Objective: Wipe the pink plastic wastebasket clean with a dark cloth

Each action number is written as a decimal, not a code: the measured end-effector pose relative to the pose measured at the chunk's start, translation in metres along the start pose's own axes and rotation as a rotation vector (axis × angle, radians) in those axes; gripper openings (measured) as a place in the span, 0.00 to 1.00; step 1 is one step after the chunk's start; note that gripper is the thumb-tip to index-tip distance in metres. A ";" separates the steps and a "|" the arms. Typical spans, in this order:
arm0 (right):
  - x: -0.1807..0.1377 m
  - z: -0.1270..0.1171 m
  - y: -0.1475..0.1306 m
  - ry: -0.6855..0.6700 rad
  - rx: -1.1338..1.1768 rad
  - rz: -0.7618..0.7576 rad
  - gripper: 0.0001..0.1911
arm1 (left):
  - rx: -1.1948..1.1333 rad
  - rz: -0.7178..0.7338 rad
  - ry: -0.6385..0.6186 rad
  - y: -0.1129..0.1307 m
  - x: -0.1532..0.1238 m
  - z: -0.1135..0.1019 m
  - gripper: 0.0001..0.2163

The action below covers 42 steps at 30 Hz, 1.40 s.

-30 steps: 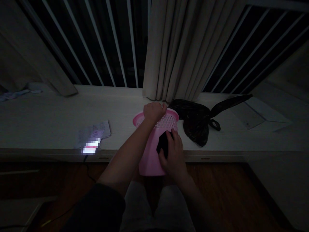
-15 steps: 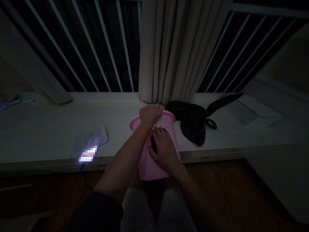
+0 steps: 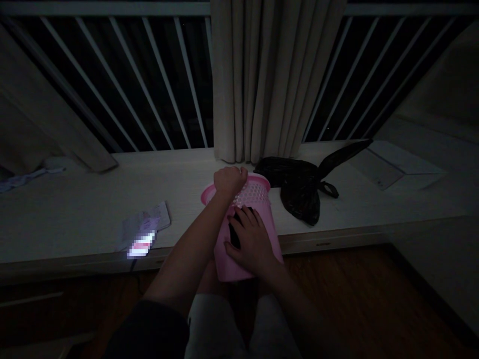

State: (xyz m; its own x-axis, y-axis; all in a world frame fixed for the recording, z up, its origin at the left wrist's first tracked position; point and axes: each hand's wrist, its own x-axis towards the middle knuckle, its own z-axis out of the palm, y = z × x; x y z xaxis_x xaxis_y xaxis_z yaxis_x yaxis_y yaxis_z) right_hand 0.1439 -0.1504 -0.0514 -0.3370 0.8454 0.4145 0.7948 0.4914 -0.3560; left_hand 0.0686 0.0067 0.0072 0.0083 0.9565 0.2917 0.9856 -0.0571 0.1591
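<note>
A pink plastic wastebasket (image 3: 267,224) with a perforated band below its rim is tilted, its rim away from me and its base near my legs. My left hand (image 3: 229,180) is closed on the rim at the top. Fingers spread, my right hand (image 3: 251,237) holds a dark flat piece that looks like a black cloth (image 3: 234,235) against the basket's side. Most of that cloth is hidden under the palm. On the ledge just right of the basket lies a knotted black plastic bag (image 3: 301,192).
A white ledge (image 3: 179,184) runs under the barred window and curtain (image 3: 254,80). To the left lie a booklet (image 3: 162,215) and a bright pixelated object with a cord. A white box (image 3: 396,167) sits at the right. The wooden floor (image 3: 329,284) is below.
My right hand has slid slightly down and left over the basket's side, the black cloth moving with it. My left hand keeps its hold on the rim. The view has tilted up slightly.
</note>
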 end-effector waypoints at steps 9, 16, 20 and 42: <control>0.012 -0.003 0.014 0.043 -0.016 0.011 0.27 | 0.020 -0.002 0.044 -0.004 0.001 0.004 0.27; 0.011 0.002 0.015 0.090 -0.012 0.021 0.22 | 0.009 -0.026 -0.001 -0.003 -0.001 0.002 0.27; 0.009 0.004 0.014 0.083 -0.013 0.029 0.22 | 0.023 -0.024 0.021 -0.004 -0.002 0.002 0.27; 0.024 -0.006 0.012 -0.012 -0.065 -0.061 0.21 | 0.008 -0.021 0.040 -0.006 -0.001 0.003 0.26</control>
State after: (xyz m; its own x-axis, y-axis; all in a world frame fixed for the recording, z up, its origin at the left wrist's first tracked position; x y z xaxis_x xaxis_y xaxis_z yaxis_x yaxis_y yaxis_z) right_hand 0.1490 -0.1258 -0.0407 -0.3917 0.8166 0.4240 0.8034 0.5282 -0.2749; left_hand 0.0635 0.0067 0.0033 -0.0191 0.9453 0.3256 0.9867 -0.0347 0.1586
